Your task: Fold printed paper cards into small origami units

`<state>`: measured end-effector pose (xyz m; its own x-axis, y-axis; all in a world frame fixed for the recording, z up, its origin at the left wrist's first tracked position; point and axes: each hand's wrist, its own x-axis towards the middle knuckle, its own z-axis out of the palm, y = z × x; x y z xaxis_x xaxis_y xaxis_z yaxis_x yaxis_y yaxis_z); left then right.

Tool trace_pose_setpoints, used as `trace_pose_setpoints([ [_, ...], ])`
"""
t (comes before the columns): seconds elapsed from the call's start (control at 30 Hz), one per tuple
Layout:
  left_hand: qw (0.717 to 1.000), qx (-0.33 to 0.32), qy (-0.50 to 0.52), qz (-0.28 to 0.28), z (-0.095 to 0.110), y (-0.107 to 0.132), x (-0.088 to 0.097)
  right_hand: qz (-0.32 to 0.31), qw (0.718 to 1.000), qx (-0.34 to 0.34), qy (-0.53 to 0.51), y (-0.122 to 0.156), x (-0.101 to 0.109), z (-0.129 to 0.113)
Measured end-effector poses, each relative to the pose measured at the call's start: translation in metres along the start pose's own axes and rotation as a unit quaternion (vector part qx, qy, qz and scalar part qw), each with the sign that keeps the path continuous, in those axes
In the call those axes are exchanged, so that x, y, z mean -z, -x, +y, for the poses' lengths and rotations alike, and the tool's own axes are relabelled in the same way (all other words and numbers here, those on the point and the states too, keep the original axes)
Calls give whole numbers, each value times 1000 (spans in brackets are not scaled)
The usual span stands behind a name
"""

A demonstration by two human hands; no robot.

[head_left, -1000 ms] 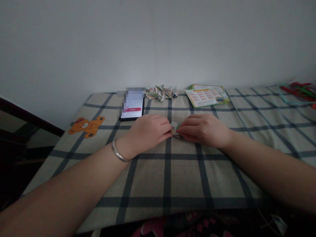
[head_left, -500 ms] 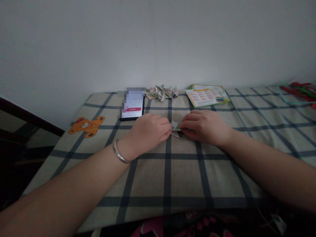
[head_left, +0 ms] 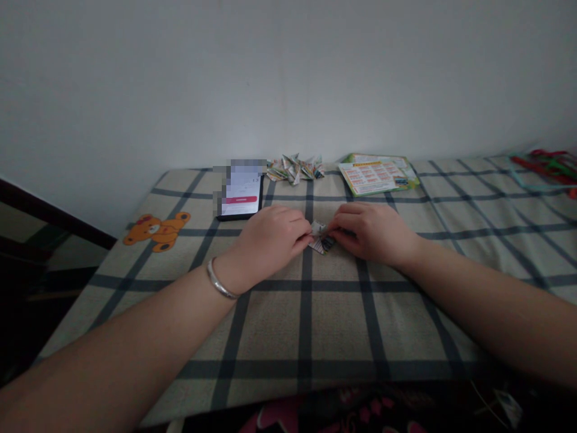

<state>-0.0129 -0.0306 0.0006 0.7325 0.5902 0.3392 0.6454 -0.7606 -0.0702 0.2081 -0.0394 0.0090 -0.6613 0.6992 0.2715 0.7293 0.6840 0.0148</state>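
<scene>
Checked cloth (head_left: 315,313) lies under my fingers; my left hand (head_left: 270,237) and right hand (head_left: 374,231) both pinch the folded paper (head_left: 321,240) between them. I think the crease needs firm, even pressing.

Printed paper piece (head_left: 321,239), matt checked cloth (head_left: 315,313)

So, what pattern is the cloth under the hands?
Cloth: beige with dark grid lines, head view.

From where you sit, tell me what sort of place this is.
Probably a room at home: a checked cloth with a bear picture against a plain wall, a phone and folded paper shapes.
</scene>
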Motion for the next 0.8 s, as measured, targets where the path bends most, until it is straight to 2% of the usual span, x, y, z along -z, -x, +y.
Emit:
trace_pose_setpoints([
  [0.2,1000,16,23,-14,-1,0,1,-35,999,-30,26,-1,6,-1],
  [0.37,999,39,15,-21,0,-1,3,-40,998,-56,-2,-2,5,3],
  [0.57,998,60,1,-20,4,0,5,-45,998,-37,-19,-1,7,6],
  [0.7,996,77,38,-39,5,1,5,-39,999,-15,-22,-2,8,10],
  [0.8,994,76,68,-39,6,1,5,-65,997,-21,-43,-3,9,14],
])
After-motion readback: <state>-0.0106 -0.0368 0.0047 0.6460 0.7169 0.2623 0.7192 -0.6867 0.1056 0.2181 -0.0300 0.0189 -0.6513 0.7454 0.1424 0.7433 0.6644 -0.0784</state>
